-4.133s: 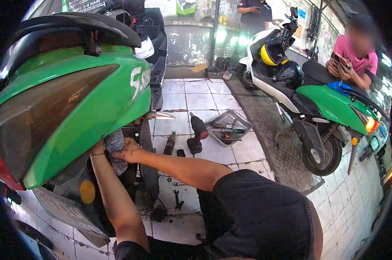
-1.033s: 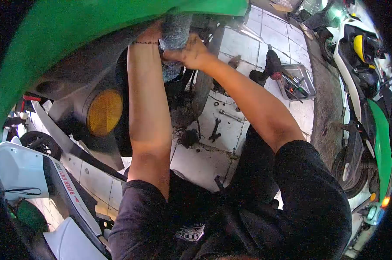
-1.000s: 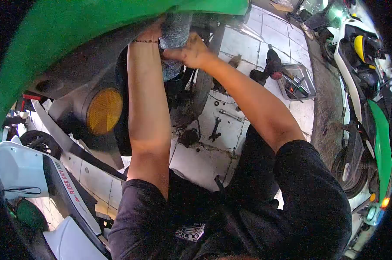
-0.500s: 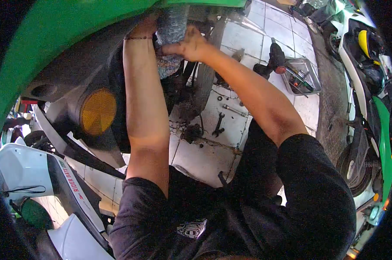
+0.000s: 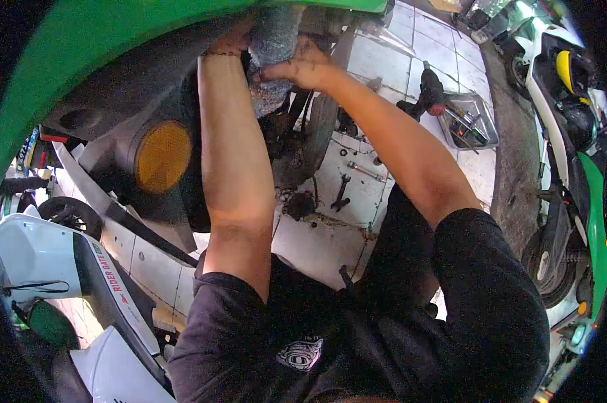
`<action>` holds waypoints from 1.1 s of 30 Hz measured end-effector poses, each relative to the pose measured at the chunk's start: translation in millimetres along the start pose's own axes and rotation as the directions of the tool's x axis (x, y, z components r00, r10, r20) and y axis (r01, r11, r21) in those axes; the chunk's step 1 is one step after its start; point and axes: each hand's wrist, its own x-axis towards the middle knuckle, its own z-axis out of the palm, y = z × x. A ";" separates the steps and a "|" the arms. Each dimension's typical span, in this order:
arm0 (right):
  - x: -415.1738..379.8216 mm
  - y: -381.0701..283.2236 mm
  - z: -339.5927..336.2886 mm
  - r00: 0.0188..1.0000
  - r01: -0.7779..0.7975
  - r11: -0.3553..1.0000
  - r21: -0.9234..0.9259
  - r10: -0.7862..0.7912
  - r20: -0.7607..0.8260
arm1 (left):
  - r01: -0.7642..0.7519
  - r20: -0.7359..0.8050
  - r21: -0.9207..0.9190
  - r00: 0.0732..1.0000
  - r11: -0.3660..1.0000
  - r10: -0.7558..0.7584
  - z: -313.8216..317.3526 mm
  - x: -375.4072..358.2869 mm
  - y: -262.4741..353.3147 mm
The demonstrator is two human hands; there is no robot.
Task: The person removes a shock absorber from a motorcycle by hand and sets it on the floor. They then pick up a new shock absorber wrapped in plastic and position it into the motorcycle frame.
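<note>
A bundle in clear, crinkled plastic wrap (image 5: 274,41) stands upright under the green body panel (image 5: 81,60) of a motorbike. My right hand (image 5: 302,65) is wrapped round the bundle's right side, thumb across its front. On the bundle's left side is my left hand (image 5: 231,41), mostly hidden by the dark inner panel and shadow, so its fingers do not show. A round orange reflector (image 5: 163,156) sits left of my left forearm.
On the tiled floor lie an open-ended wrench (image 5: 341,193), a socket extension (image 5: 366,172) and a power driver (image 5: 430,91). A metal tray of tools (image 5: 469,121) is at the right. White bodywork (image 5: 34,258) stands at the left, another motorbike (image 5: 552,262) at the far right.
The view has shifted slightly, so most things appear a little further right. Both hands remain at the wrapped bundle, with my right hand slightly lower on it.
</note>
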 end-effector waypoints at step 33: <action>-33.3 -28.4 41.5 0.798 -0.583 0.769 0.264 0.603 0.003 | -0.037 0.074 0.085 0.997 0.996 0.031 10.7 1.5 -23.8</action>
